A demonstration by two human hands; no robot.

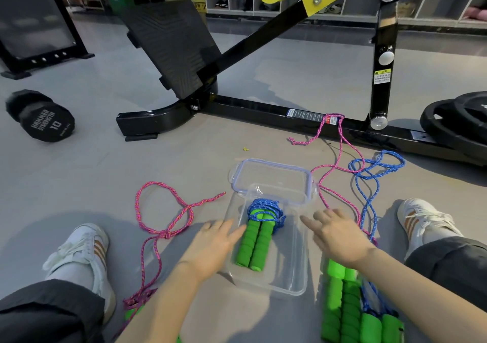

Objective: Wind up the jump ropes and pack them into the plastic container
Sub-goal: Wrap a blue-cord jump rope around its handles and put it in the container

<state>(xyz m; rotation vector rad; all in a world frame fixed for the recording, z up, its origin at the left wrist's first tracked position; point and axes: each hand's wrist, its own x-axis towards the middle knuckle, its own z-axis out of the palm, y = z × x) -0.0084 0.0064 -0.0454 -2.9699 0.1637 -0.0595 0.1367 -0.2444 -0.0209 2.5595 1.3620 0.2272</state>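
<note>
One wound rope (259, 233) lies in our plastic container (297, 277), left hand (210, 245) flat-fingered at its handles, right hand (340, 234) spread empty alongside; we expect the pink rope (339, 145), hitched round the machine bar (263, 109), to snag if tugged.

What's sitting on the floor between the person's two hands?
In the head view, the clear plastic container lies between the left hand and right hand, holding one wound blue jump rope with green handles.

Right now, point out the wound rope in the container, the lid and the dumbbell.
wound rope (261, 245): head view, on a green handle.
lid (274, 178): head view, clear centre panel.
dumbbell (50, 124): head view, near end face.
</note>
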